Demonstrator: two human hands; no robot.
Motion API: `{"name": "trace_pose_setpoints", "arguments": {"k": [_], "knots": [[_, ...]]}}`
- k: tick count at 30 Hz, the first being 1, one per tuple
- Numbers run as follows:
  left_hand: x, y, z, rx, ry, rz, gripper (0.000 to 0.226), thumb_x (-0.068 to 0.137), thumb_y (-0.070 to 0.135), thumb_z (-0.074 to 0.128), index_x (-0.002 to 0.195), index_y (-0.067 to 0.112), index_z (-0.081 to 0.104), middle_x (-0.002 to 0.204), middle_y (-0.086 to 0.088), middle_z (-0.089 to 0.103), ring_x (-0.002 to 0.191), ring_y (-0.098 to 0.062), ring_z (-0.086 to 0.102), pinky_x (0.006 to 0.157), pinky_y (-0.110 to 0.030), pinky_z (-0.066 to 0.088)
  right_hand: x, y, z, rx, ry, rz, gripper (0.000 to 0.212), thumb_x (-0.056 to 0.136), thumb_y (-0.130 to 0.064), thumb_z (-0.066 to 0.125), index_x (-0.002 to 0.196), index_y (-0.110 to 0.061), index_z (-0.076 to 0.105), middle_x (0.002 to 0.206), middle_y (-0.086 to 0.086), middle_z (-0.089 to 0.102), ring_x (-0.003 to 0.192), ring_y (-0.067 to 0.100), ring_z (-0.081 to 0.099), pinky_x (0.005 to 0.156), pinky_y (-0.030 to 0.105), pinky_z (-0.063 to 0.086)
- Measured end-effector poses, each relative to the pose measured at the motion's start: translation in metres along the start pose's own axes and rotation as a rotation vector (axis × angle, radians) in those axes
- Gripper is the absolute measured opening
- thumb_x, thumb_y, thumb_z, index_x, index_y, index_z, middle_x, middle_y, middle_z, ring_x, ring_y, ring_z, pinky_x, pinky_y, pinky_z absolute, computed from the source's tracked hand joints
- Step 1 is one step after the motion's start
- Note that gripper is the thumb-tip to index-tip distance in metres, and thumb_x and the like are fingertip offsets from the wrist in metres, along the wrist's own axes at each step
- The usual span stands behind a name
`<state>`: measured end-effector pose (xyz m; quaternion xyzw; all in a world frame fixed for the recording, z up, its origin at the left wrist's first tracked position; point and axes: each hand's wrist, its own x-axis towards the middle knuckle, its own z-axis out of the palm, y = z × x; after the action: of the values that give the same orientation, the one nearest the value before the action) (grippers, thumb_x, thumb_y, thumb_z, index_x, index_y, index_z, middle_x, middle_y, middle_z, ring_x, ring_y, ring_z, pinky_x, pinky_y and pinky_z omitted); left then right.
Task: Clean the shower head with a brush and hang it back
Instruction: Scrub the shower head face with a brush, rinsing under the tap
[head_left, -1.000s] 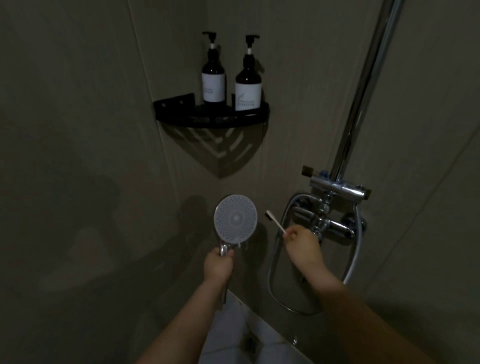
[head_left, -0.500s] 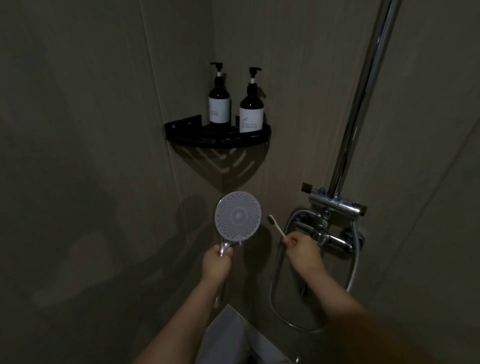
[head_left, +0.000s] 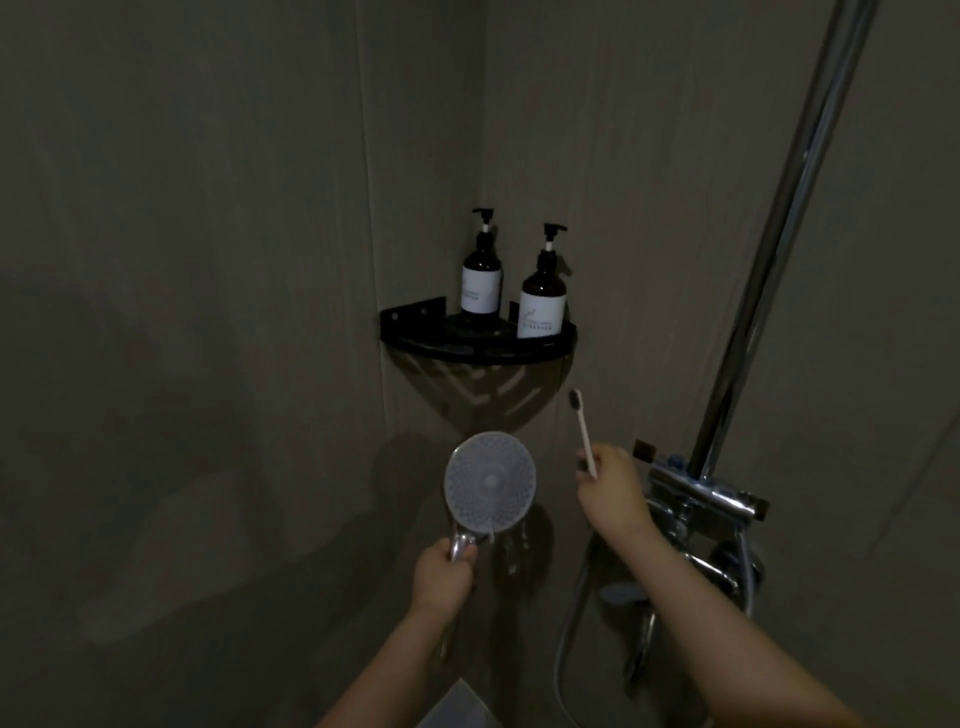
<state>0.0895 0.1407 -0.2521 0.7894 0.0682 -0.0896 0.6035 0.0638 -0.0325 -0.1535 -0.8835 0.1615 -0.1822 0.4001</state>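
Chrome caught what little light there was on the handle of the shower head (head_left: 490, 486), which the left hand (head_left: 442, 574) gripped low down with its fingers closed round it, so that the round spray face stood upright above the fist and looked back toward the wearer. Just to the right and a little higher, the right hand (head_left: 610, 491) was closed on the bottom end of the brush (head_left: 583, 434) (a pale, slim thing like a toothbrush), whose long axis ran nearly vertical, dark bristles at the top. Brush and spray face were apart, with a gap of bare wall between them; the bristles stood above and to the right of the disc's rim, so the coming stroke would likely need the brush tipped leftward and downward onto the face, the right hand being the nearer to do it. Beyond the right hand lay the mixer valve (head_left: 701, 493) with the riser rail (head_left: 779, 234) climbing from it. Farthest, in the corner, a black shelf (head_left: 415, 338) carried two pump bottles (head_left: 542, 299).
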Motion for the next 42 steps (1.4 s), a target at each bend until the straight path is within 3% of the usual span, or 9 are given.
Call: {"name": "trace_pose_setpoints", "arguments": {"k": [3, 7, 13, 18, 23, 28, 32, 38, 42], "knots": [[0.006, 0.004, -0.013, -0.060, 0.022, 0.008, 0.025, 0.091, 0.016, 0.053, 0.067, 0.011, 0.055, 0.060, -0.007, 0.056, 0.053, -0.016, 0.050, 0.048, -0.020, 0.040, 0.022, -0.027, -0.001, -0.068, -0.034, -0.115, 0.030, 0.091, -0.001, 0.049, 0.119, 0.001, 0.061, 0.117, 0.018, 0.051, 0.097, 0.022, 0.053, 0.079, 0.012, 0.031], [0.032, 0.004, -0.030, -0.148, 0.006, -0.002, 0.033, 0.091, 0.018, 0.055, 0.058, 0.014, 0.055, 0.049, -0.001, 0.056, 0.044, -0.014, 0.049, 0.050, -0.023, 0.041, 0.055, -0.073, 0.005, -0.062, -0.066, -0.192, 0.030, 0.088, 0.000, 0.055, 0.117, -0.001, 0.063, 0.097, 0.013, 0.061, 0.078, 0.021, 0.058, 0.074, 0.026, 0.048], [0.070, 0.024, -0.056, -0.262, -0.066, -0.012, 0.021, 0.094, 0.014, 0.051, 0.073, 0.010, 0.053, 0.060, -0.006, 0.055, 0.047, -0.014, 0.049, 0.042, -0.021, 0.041, 0.113, -0.151, 0.020, -0.104, 0.051, -0.250, 0.019, 0.088, -0.003, 0.054, 0.100, 0.004, 0.066, 0.075, 0.009, 0.058, 0.069, 0.017, 0.051, 0.056, 0.023, 0.037], [0.106, 0.036, -0.068, -0.249, -0.102, 0.024, 0.021, 0.093, 0.013, 0.051, 0.073, 0.013, 0.053, 0.060, -0.003, 0.056, 0.046, -0.010, 0.048, 0.042, -0.019, 0.041, 0.162, -0.172, 0.037, -0.250, 0.046, -0.169, 0.024, 0.089, -0.001, 0.048, 0.091, 0.015, 0.066, 0.076, 0.020, 0.060, 0.084, 0.035, 0.061, 0.063, 0.031, 0.042], [0.124, 0.032, -0.073, -0.226, -0.141, 0.021, 0.022, 0.095, 0.015, 0.049, 0.073, 0.015, 0.053, 0.062, -0.001, 0.056, 0.049, -0.010, 0.049, 0.044, -0.017, 0.041, 0.188, -0.172, 0.058, -0.495, -0.059, -0.116, 0.033, 0.093, -0.003, 0.043, 0.060, -0.006, 0.047, 0.079, 0.014, 0.052, 0.079, 0.024, 0.049, 0.067, 0.029, 0.037], [0.135, 0.032, -0.076, -0.246, -0.199, 0.005, 0.021, 0.096, 0.015, 0.045, 0.078, 0.015, 0.054, 0.066, -0.001, 0.055, 0.054, -0.009, 0.049, 0.047, -0.016, 0.042, 0.206, -0.171, 0.076, -0.640, -0.194, -0.019, 0.032, 0.095, -0.010, 0.045, 0.063, -0.010, 0.045, 0.068, 0.006, 0.044, 0.065, 0.018, 0.046, 0.056, 0.025, 0.037], [0.143, 0.032, -0.078, -0.235, -0.213, -0.005, 0.018, 0.097, 0.019, 0.045, 0.084, 0.018, 0.057, 0.070, 0.000, 0.057, 0.060, -0.009, 0.052, 0.052, -0.017, 0.044, 0.218, -0.173, 0.080, -0.728, -0.256, 0.007, 0.022, 0.092, -0.013, 0.051, 0.107, 0.001, 0.059, 0.098, 0.013, 0.056, 0.070, 0.017, 0.047, 0.066, 0.026, 0.039], [0.144, 0.039, -0.075, -0.262, -0.206, 0.017, 0.017, 0.096, 0.013, 0.045, 0.084, 0.012, 0.056, 0.066, -0.002, 0.055, 0.055, -0.010, 0.049, 0.049, -0.017, 0.042, 0.225, -0.170, 0.087, -0.792, -0.257, 0.001, 0.034, 0.086, -0.016, 0.062, 0.062, -0.014, 0.039, 0.066, 0.004, 0.038, 0.056, 0.012, 0.036, 0.044, 0.022, 0.028], [0.143, 0.042, -0.075, -0.272, -0.199, 0.043, 0.018, 0.096, 0.011, 0.045, 0.081, 0.012, 0.053, 0.064, -0.002, 0.053, 0.052, -0.009, 0.047, 0.045, -0.016, 0.040, 0.222, -0.174, 0.088, -0.834, -0.266, -0.040, 0.015, 0.086, -0.019, 0.063, 0.094, -0.007, 0.058, 0.068, 0.005, 0.041, 0.056, 0.012, 0.036, 0.050, 0.024, 0.034]]}}
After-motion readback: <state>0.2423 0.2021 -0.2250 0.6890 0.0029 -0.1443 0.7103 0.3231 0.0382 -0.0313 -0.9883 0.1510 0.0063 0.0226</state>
